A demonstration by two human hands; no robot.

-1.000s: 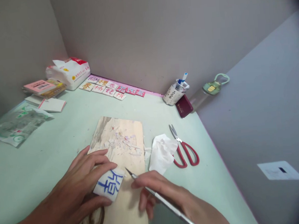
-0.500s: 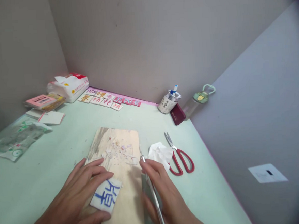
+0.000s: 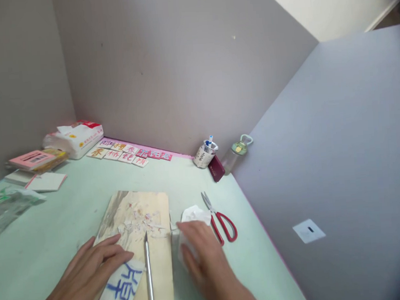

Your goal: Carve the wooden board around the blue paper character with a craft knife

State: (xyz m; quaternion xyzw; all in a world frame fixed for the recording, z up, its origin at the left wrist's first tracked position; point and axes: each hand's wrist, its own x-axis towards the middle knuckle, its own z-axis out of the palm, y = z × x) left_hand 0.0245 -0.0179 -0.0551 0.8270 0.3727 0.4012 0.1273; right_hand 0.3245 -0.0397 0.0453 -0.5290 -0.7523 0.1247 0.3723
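Note:
Under my left hand (image 3: pixel 88 276), a white square tile (image 3: pixel 123 285) with a blue character lies on the wooden board (image 3: pixel 160 262), held between thumb and fingers. A silver craft knife (image 3: pixel 149 277) rests on the board just right of the tile, its blade pointing away from me. Small shavings (image 3: pixel 141 220) are scattered on the board's far half. My right hand (image 3: pixel 206 261) is beyond the board's right edge, blurred, its fingers bent over white tissue (image 3: pixel 195 213); whether they grip it is unclear.
Red-handled scissors (image 3: pixel 221 219) lie right of the tissue. Farther back are a pen cup (image 3: pixel 204 155), a dark red box (image 3: pixel 217 168) and a bottle (image 3: pixel 233 156). Several character tiles (image 3: pixel 128 154) line the back edge. Tissue pack (image 3: pixel 78 139), notebooks (image 3: pixel 32 159) and plastic bag (image 3: pixel 10 209) sit left.
The craft knife has left my right hand and now lies on the board. My right hand has moved to the tissue. The camera view has shifted; my left hand still holds the tile.

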